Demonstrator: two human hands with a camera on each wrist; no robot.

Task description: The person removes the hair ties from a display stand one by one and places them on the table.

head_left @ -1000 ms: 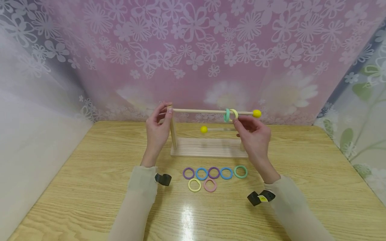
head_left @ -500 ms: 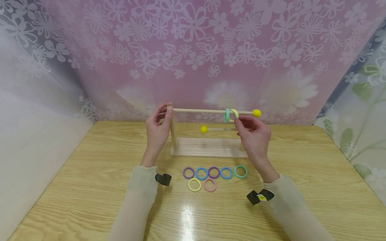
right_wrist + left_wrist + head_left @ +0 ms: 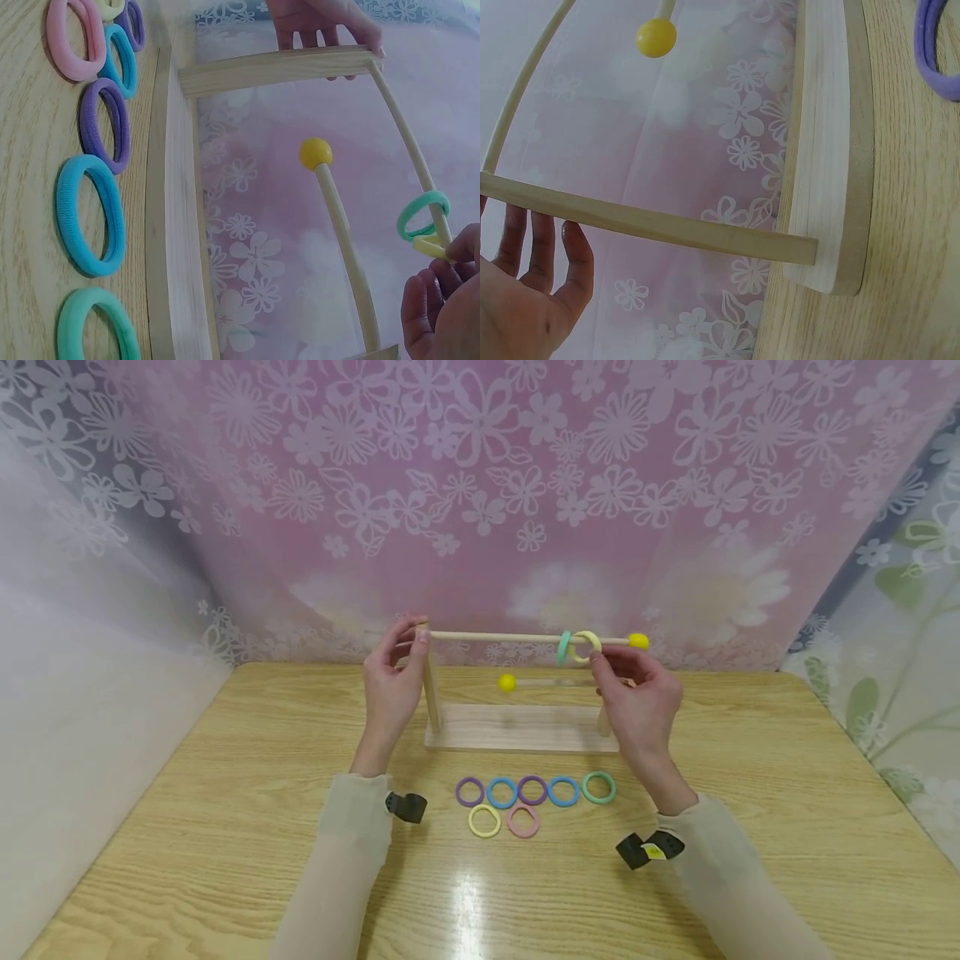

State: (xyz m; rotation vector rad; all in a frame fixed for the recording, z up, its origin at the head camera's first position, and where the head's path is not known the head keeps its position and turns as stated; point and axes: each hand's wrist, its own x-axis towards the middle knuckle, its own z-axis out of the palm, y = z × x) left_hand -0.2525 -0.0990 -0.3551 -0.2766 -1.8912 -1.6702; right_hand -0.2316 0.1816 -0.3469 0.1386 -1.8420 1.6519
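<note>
My left hand (image 3: 393, 672) grips the top of the left upright post (image 3: 431, 685) of a wooden rack. From that post the upper rod (image 3: 487, 637) runs right to a yellow ball end (image 3: 639, 642). A green hair tie (image 3: 563, 647) hangs around this rod. Right beside it is a yellow hair tie (image 3: 429, 246), also around the rod, which my right hand (image 3: 637, 702) pinches between thumb and fingers. The lower rod (image 3: 346, 251) ends in another yellow ball (image 3: 507, 682); my right hand hides its other end in the head view.
In front of the rack's base (image 3: 517, 727) lie several loose hair ties on the wooden table (image 3: 247, 827), among them a green one (image 3: 598, 772), a pink one (image 3: 522, 835) and a yellow one (image 3: 484, 835). A floral curtain (image 3: 480, 527) hangs behind.
My right hand has shifted slightly right along the upper rod, drawing the yellow hair tie a little away from the green one. The left hand stays in place.
</note>
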